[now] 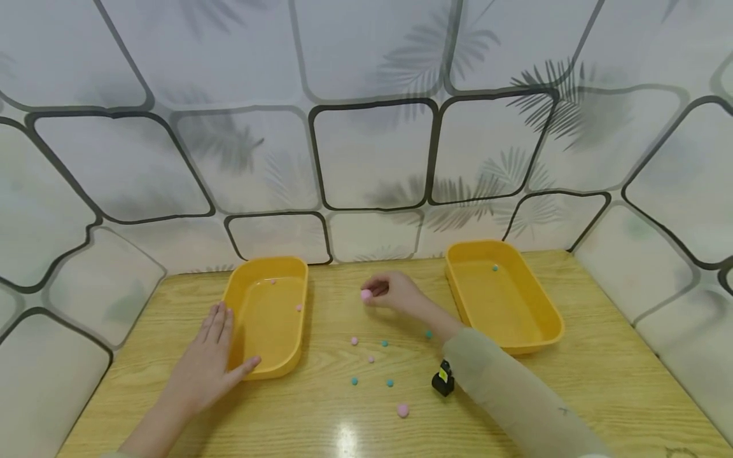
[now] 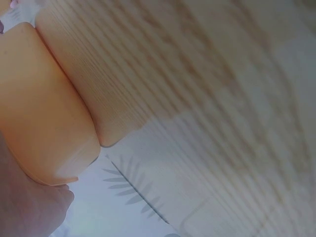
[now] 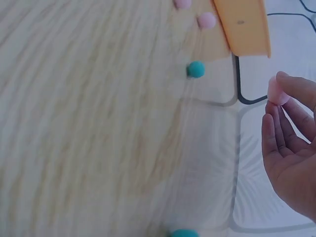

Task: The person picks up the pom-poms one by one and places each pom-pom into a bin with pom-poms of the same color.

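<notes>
My right hand pinches a pink ball between thumb and fingertips, above the table between two yellow trays. The right wrist view shows the same pink ball at the fingertips. With fingers straight, my left hand rests on the near left side of the left yellow tray, its thumb over the rim. Two small pink balls lie in that tray. A teal ball lies in the right yellow tray.
Loose pink balls and several teal balls are scattered over the wooden table between the trays. A small black object with a yellow-green label is by the right sleeve. Patterned cloth stands behind and at both sides.
</notes>
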`<action>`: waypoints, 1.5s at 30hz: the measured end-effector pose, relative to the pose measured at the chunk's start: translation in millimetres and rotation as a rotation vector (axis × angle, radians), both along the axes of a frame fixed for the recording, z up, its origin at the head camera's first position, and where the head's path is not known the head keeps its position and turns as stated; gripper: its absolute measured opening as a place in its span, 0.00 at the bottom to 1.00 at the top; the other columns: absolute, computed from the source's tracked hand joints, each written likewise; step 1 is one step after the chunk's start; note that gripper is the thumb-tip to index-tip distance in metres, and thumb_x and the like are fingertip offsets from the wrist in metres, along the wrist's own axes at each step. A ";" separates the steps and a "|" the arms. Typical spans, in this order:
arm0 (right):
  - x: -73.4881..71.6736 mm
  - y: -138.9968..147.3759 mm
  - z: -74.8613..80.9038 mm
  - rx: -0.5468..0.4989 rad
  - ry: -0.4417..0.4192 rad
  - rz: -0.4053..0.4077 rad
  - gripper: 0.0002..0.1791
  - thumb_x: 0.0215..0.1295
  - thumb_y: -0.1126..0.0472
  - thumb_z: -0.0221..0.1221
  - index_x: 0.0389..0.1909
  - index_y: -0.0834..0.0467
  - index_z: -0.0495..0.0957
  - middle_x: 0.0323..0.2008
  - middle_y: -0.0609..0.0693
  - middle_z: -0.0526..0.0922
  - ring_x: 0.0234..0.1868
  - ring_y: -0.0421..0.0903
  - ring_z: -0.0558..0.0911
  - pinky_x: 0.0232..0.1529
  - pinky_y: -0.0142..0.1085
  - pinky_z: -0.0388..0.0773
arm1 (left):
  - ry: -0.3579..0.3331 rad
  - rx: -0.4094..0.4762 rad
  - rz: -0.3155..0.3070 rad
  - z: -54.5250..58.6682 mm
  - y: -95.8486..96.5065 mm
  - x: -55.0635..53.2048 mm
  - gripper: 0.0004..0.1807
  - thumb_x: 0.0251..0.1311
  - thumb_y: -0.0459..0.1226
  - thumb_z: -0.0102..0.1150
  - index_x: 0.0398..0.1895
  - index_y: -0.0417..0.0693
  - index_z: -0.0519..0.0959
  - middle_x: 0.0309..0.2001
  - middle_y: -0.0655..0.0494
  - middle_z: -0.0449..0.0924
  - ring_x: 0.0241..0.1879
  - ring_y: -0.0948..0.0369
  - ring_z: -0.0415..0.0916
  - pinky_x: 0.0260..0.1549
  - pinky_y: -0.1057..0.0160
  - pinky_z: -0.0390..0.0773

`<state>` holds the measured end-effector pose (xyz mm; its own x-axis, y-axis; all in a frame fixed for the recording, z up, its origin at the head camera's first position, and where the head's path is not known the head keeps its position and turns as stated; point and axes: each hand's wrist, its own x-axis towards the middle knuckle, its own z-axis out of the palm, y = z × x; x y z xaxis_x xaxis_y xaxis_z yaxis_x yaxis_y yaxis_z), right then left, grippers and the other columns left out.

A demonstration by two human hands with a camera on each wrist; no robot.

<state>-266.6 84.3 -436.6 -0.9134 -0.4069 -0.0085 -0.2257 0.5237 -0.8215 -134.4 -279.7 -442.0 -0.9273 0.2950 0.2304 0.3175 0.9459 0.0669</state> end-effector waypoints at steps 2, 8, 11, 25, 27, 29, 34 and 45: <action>-1.7 -4.1 2.6 -0.005 0.010 0.011 0.13 0.53 0.60 0.69 0.42 0.52 0.82 0.37 0.45 0.83 0.38 0.40 0.81 0.40 0.30 0.80 | 0.005 -0.002 -0.002 0.4 -0.1 -0.1 0.54 0.60 0.62 0.49 0.69 0.24 0.47 0.71 0.28 0.42 0.72 0.41 0.38 0.69 0.66 0.22; -5.3 -16.0 11.7 -0.014 0.038 0.037 0.14 0.54 0.59 0.68 0.43 0.51 0.82 0.37 0.45 0.83 0.39 0.40 0.81 0.40 0.29 0.80 | 0.022 -0.014 -0.016 0.8 0.0 -0.6 0.54 0.60 0.62 0.50 0.69 0.23 0.48 0.71 0.28 0.43 0.74 0.46 0.29 0.69 0.66 0.22; -6.3 -23.1 18.2 -0.022 0.054 0.046 0.15 0.54 0.59 0.68 0.43 0.52 0.83 0.38 0.45 0.83 0.39 0.40 0.81 0.40 0.29 0.79 | 0.015 -0.011 -0.017 1.1 0.4 -0.6 0.54 0.60 0.61 0.49 0.69 0.23 0.48 0.71 0.28 0.42 0.74 0.49 0.25 0.69 0.66 0.22; -6.3 -70.1 39.7 -0.063 0.167 0.141 0.12 0.54 0.59 0.68 0.41 0.52 0.83 0.35 0.46 0.84 0.35 0.38 0.80 0.37 0.26 0.79 | 0.003 -0.009 -0.009 1.8 0.6 -0.4 0.53 0.60 0.61 0.50 0.69 0.23 0.48 0.71 0.28 0.42 0.74 0.48 0.25 0.70 0.64 0.23; -4.9 -77.2 41.8 -0.065 0.175 0.147 0.12 0.54 0.59 0.68 0.41 0.53 0.83 0.35 0.46 0.83 0.34 0.37 0.80 0.37 0.25 0.78 | -0.002 -0.012 -0.006 2.5 0.7 -0.3 0.53 0.60 0.61 0.50 0.69 0.24 0.48 0.71 0.28 0.42 0.74 0.47 0.27 0.70 0.64 0.23; -3.4 -84.3 44.1 -0.067 0.172 0.159 0.12 0.55 0.60 0.68 0.42 0.53 0.83 0.35 0.46 0.83 0.35 0.37 0.80 0.38 0.24 0.78 | -0.011 -0.009 -0.001 3.3 1.2 0.0 0.53 0.60 0.61 0.50 0.69 0.24 0.47 0.71 0.28 0.42 0.74 0.46 0.28 0.70 0.62 0.25; 1.0 -103.8 47.9 -0.076 0.161 0.174 0.13 0.54 0.60 0.68 0.41 0.54 0.82 0.36 0.45 0.83 0.35 0.35 0.80 0.37 0.22 0.78 | -0.036 0.010 0.008 5.0 2.3 1.9 0.53 0.60 0.60 0.50 0.70 0.25 0.47 0.72 0.29 0.41 0.74 0.46 0.29 0.72 0.55 0.32; 10.3 -132.9 42.7 -0.109 0.146 0.204 0.12 0.55 0.60 0.67 0.41 0.53 0.83 0.36 0.43 0.84 0.34 0.31 0.80 0.37 0.21 0.77 | -0.008 0.022 -0.003 1.2 1.0 0.5 0.53 0.60 0.60 0.52 0.69 0.25 0.47 0.71 0.29 0.42 0.74 0.48 0.28 0.71 0.61 0.26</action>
